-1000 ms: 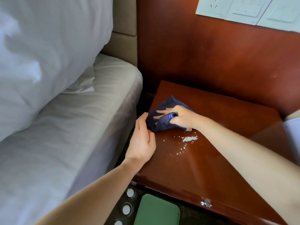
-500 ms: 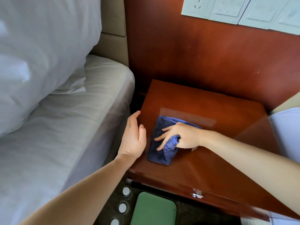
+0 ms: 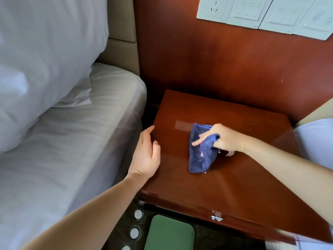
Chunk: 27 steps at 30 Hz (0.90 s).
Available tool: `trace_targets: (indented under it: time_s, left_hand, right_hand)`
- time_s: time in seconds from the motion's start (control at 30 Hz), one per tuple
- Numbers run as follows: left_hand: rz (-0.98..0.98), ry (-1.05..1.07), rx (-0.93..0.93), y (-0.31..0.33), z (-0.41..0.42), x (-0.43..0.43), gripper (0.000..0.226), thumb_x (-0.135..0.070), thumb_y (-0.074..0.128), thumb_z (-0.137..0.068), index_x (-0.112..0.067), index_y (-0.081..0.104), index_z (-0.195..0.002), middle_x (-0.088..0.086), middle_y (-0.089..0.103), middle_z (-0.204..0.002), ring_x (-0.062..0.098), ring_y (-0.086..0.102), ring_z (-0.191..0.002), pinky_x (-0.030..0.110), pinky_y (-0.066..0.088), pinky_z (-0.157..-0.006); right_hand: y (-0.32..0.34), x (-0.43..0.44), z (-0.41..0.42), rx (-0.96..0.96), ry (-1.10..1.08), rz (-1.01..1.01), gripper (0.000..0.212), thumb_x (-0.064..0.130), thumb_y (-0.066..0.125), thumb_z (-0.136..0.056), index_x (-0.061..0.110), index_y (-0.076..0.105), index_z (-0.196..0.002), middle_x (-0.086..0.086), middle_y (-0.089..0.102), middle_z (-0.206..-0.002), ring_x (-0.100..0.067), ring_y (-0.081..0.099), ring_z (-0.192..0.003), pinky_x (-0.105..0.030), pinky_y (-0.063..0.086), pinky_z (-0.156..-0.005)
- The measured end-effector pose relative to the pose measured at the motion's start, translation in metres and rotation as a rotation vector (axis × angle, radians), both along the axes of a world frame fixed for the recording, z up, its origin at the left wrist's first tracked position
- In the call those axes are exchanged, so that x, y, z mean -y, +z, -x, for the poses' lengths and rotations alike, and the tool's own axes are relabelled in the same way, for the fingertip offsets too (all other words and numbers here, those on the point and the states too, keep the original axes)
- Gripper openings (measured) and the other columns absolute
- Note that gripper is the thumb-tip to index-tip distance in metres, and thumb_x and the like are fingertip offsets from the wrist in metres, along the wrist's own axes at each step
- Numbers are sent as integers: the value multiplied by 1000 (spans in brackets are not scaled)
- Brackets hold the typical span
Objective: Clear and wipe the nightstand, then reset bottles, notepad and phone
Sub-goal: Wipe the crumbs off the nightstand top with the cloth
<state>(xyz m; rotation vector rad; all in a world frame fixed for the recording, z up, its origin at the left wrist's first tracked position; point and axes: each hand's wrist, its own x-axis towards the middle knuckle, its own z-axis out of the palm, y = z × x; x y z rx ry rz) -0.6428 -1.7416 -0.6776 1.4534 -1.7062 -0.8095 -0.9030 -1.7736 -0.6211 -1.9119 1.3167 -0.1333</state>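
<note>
The glossy reddish-brown nightstand (image 3: 243, 177) fills the middle right of the head view. My right hand (image 3: 223, 139) grips a folded dark blue cloth (image 3: 201, 156) near the middle of its top; the cloth hangs partly lifted, its lower edge on the wood. My left hand (image 3: 146, 156) lies flat on the nightstand's left edge, fingers together and pointing away, holding nothing. A few tiny white specks cling to the cloth. A small pale scrap shows under my right wrist.
A bed with white sheet (image 3: 63, 159) and a large pillow (image 3: 45, 51) lies to the left. A wooden wall panel with white switch plates (image 3: 261, 13) stands behind. On the floor below sit a green flat object (image 3: 169, 233) and round bottle caps (image 3: 137, 213).
The white crumbs seen a second ago are gone from the top. My right hand has swept the cloth from the far left corner toward the middle and is lifting it. My left hand stayed at the edge.
</note>
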Motion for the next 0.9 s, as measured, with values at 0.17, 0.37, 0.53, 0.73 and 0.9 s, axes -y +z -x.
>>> trace_targets:
  time_s: [0.17, 0.37, 0.53, 0.73, 0.9]
  left_hand:
    - [-8, -22, -11, 1, 0, 0, 53, -28, 30, -96, -16, 30, -147, -2, 37, -150, 10, 36, -135, 16, 26, -103]
    - [-19, -28, 4, 1, 0, -1, 46, -15, 35, -101, -17, 31, -147, -1, 36, -150, 14, 37, -136, 19, 28, -103]
    - [-21, -36, 26, 0, 0, -1, 45, -16, 35, -101, -18, 32, -146, 0, 37, -150, 16, 39, -135, 21, 29, -104]
    - [-29, -43, 32, 3, 2, -2, 46, -16, 35, -101, -18, 32, -147, -1, 38, -150, 15, 38, -136, 20, 29, -103]
    - [-22, -47, 42, 1, 1, 0, 47, -17, 36, -100, -19, 31, -147, -2, 37, -150, 14, 37, -136, 20, 28, -104]
  right_hand:
    - [41, 3, 32, 713, -584, 137, 39, -7, 36, -55, 1, 72, -69, -6, 76, -85, -21, 71, -99, -30, 56, -83]
    - [60, -34, 98, 361, -1270, 447, 20, 1, 49, -82, 15, 51, -68, 1, 55, -64, -12, 50, -58, -25, 38, -52]
    - [18, -64, 100, -63, -1310, 355, 20, 19, 41, -90, 9, 57, -84, -10, 55, -68, -32, 58, -74, -28, 33, -56]
    - [-34, -49, 87, -265, -1175, 220, 45, 27, 38, -101, 18, 42, -145, -15, 45, -147, -38, 44, -130, -44, 38, -107]
    - [-45, -36, 70, -334, -1133, 260, 49, 32, 32, -102, 26, 30, -151, -10, 34, -155, -39, 33, -139, -55, 33, -111]
